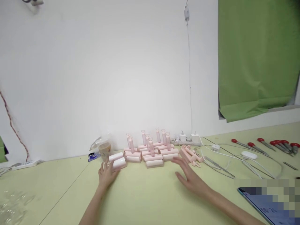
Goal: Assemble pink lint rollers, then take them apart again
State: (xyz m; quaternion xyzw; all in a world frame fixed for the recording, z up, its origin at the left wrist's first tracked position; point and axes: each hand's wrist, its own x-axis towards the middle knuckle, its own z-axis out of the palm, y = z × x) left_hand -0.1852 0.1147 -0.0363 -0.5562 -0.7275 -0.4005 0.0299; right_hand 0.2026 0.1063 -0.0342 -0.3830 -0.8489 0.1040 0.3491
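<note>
My left hand (107, 175) rests at the left end of two white rolls (119, 162), its fingers apart and curved. Fingertips seem to touch the nearer roll; whether they press on it I cannot tell. My right hand (191, 179) hovers or lies over the table with fingers stretched out and thumb apart, holding nothing. Its fingertips are near the right end of a group of pink holders with white rolls (154, 163). Several clear pink tubes with loop tops (152, 148) stand upright among them. Loose pink handle-like pieces (191, 153) lie just beyond my right hand.
A tape roll (105, 148) and plastic bag stand at the back left. A power strip (197, 143), white cables and tweezers (219, 166) lie right. Several red-ended tools (281, 145) are farther right. A phone (260, 204) lies front right, clear plastic pieces (11, 207) front left.
</note>
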